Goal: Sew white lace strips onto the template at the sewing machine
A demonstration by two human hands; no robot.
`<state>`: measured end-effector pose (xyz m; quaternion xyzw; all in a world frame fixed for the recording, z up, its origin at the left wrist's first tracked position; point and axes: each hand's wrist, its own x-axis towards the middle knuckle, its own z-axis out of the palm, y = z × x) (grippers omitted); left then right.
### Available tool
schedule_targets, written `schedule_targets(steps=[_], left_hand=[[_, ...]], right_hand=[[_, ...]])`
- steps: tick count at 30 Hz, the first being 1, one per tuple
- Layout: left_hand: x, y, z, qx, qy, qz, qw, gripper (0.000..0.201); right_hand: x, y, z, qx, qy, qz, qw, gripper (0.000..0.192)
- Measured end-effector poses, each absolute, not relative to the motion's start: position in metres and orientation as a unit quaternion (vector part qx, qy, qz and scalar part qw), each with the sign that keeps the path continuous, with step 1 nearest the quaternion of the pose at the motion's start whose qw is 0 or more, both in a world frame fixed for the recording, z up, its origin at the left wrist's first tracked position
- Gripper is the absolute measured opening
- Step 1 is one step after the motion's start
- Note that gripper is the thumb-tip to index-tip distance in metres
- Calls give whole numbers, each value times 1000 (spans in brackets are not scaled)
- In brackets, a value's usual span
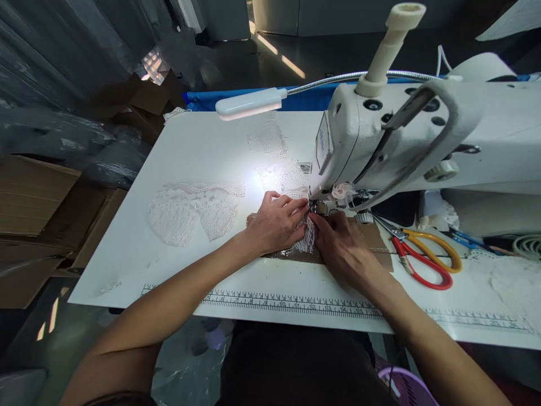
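Note:
A white lace piece lies under the presser foot of a white sewing machine. My left hand presses it down just left of the foot, its fingers close together and slightly curled. On the other side, my right hand grips the lace's edge between thumb and curled fingers, close to the needle area. Beneath the hands is a brown cardboard strip. More white lace reaches behind the foot. The needle tip and the right fingertips are partly hidden.
Lace cups lie on the white table at left. Red-and-yellow-handled scissors rest right of my right hand, near blue-handled snips. A lit lamp hangs over the table. A printed ruler runs along the front edge.

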<state>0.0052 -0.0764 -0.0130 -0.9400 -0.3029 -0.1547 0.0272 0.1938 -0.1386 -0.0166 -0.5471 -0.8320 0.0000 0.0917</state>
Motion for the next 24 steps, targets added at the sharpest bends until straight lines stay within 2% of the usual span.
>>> schedule_targets(steps=[3,9,12,19,24], left_hand=[[5,-75,-16,-939,-297,-172,18,33],[0,-74,-19,-944,-278,-178,13,31],[0,-73,-18,-948,-259,-182,26,27],[1,-73,-12,-959,-253,-131,8,31],[-17,-81,5,-962,-217,-168,-5,28]], right_hand=[[192,-139,-20,-554,-827,14,93,38],[216,-153,-14,-521,-816,123,219,44],[236,-164,-10,-509,-810,173,234,45],[251,-179,-29,-534,-776,158,297,35],[252,-184,-31,-518,-777,139,329,31]])
